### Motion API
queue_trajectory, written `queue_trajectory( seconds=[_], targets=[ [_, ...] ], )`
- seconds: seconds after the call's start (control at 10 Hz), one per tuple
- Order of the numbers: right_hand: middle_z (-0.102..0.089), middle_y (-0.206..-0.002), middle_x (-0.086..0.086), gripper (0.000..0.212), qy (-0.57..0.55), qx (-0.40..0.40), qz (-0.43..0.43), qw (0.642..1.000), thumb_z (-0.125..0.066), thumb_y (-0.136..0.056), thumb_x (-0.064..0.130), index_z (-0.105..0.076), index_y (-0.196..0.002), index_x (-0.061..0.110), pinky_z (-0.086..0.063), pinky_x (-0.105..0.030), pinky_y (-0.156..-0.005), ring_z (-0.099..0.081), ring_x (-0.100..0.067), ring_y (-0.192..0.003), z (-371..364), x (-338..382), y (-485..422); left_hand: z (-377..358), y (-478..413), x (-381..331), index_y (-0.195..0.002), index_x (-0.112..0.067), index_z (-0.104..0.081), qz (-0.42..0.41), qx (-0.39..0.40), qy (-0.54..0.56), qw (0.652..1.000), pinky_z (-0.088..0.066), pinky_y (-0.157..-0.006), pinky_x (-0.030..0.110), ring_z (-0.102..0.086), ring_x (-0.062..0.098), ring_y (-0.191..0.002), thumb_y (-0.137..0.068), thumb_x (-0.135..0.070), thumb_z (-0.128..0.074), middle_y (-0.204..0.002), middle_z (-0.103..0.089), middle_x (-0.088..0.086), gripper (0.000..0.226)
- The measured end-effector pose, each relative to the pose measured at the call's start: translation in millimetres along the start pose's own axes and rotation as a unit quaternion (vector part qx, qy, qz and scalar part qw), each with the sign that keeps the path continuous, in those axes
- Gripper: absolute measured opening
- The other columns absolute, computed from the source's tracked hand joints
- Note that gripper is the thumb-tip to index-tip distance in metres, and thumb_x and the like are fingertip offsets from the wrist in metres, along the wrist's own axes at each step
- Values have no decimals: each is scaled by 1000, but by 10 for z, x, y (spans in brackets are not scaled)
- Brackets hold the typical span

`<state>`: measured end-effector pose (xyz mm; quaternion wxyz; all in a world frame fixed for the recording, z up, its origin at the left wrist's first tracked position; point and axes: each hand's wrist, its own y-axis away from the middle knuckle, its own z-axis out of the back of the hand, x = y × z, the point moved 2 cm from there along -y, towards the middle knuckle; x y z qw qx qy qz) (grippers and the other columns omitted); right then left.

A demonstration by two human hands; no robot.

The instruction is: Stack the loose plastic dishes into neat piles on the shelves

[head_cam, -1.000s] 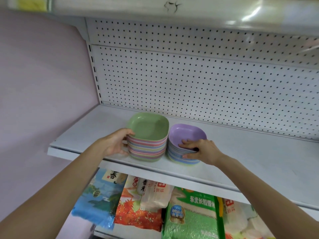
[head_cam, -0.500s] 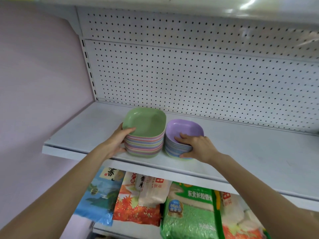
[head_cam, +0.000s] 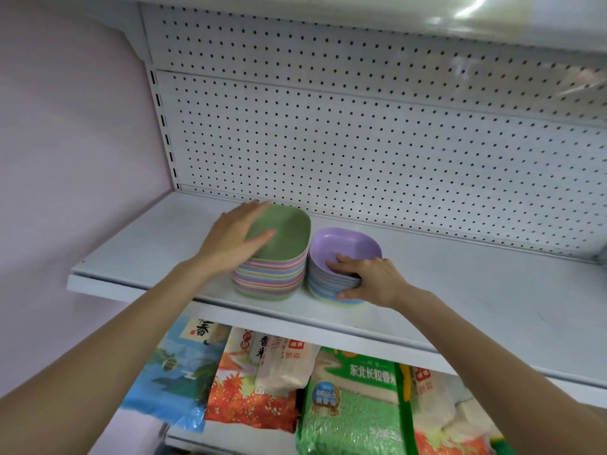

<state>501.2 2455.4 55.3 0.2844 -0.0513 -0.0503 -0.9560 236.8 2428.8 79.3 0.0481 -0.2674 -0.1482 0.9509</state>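
Off the side of the green-topped pile (head_cam: 272, 274), the left hand (head_cam: 235, 239) now lies flat, fingers straight, over its left rim; the right hand (head_cam: 371, 280) pinches the near wall of the purple-topped pile (head_cam: 345, 244). Both stand side by side on the shelf (head_cam: 476, 290). Press down evenly to square the edges

You're standing in a shop. A white pegboard (head_cam: 361, 152) backs the metal shelf (head_cam: 460, 290), and bagged rice (head_cam: 354, 405) fills the shelf below.
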Motion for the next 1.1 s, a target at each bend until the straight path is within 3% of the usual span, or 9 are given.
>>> queue_trajectory(
  seconds=[0.1,0.2,0.3,0.5,0.6,0.8,1.0,1.1],
  targets=[
    [-30,-151,18,64,-6,-1,-9,1000,-64,-82,49,-37,-139,43,-34,-23,-94,-43,-13,-131,11,6,5,-73,-80,-148,-147,-39,-18,-24,174,-168,970,2,-118,43,-6,14,-146,-91,-65,-22,-157,-16,-5,61],
    [-34,-149,18,63,-18,-10,-19,1000,-63,-81,52,-39,-138,44,-32,-20,-90,-43,-13,-130,37,24,-6,-135,-117,-142,-146,-42,-15,20,262,-184,947,3,-118,45,1,13,-146,-88,-69,-9,-159,-4,-4,65],
    [-37,-147,18,61,-30,-18,-27,999,-64,-79,54,-42,-136,44,-33,-21,-93,-44,-13,-129,65,19,-18,-112,-132,-149,-146,-44,-11,35,291,-188,937,0,-118,43,4,13,-146,-85,-72,-5,-159,1,-6,68],
    [-36,-148,18,60,-31,-7,-32,999,-63,-80,53,-42,-135,45,-35,-24,-95,-44,-14,-129,48,21,-13,-113,-72,-173,-146,-44,-6,12,308,-223,925,-2,-119,41,4,14,-146,-81,-76,-5,-159,4,-6,74],
    [-33,-150,16,60,-34,-7,-30,999,-62,-82,51,-40,-137,42,-34,-25,-98,-43,-15,-131,20,41,-24,-66,-50,-159,-146,-44,-11,3,297,-216,930,-10,-118,41,-2,14,-146,-71,-85,-7,-158,-1,-9,85],
    [-25,-155,10,64,-47,12,-29,998,-63,-84,44,-36,-142,36,-35,-31,-104,-40,-20,-134,5,85,22,-1,118,-166,-146,-41,-22,-44,240,-234,941,-30,-108,35,-21,12,-142,-85,-69,-36,-156,-14,-15,68],
    [-15,-158,-6,78,29,57,-24,998,-56,-88,48,-16,-149,21,-26,-39,-112,-23,-26,-142,8,237,120,142,284,-272,-142,-28,-36,-66,201,-263,941,-42,-96,36,-45,19,-128,-94,-56,-35,-145,-41,-7,56],
    [-10,-158,-8,83,35,20,-36,999,-53,-89,49,-4,-150,20,-21,-40,-113,-16,-26,-144,35,334,260,243,430,-353,-143,-26,-35,-87,181,-269,942,-42,-98,36,-48,21,-124,-94,-55,-36,-143,-44,-1,57]
  ],
)
